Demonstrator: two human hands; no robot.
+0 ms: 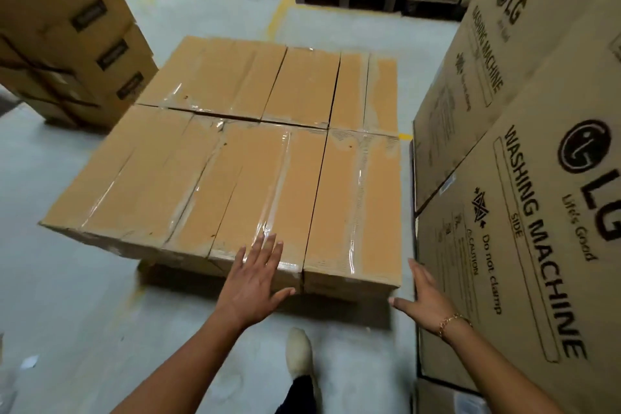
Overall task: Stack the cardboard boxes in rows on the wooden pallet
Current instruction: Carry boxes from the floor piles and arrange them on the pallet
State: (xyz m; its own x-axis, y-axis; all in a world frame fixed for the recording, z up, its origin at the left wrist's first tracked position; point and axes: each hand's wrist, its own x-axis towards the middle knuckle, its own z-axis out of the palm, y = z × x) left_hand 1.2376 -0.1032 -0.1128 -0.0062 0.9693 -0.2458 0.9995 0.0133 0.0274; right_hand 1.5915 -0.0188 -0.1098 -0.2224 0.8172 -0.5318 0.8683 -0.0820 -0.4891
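The single wide-angle camera rides on my head, looking forward and steeply down, close over the cardboard boxes [235, 161] with the floor [67, 279] around them

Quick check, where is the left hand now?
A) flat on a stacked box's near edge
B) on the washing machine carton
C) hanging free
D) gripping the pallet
A: the left hand rests with spread fingers on the box top at its near edge.

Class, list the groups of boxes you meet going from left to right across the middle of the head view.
stack of labelled cartons → flat taped cardboard boxes → tall washing machine cartons
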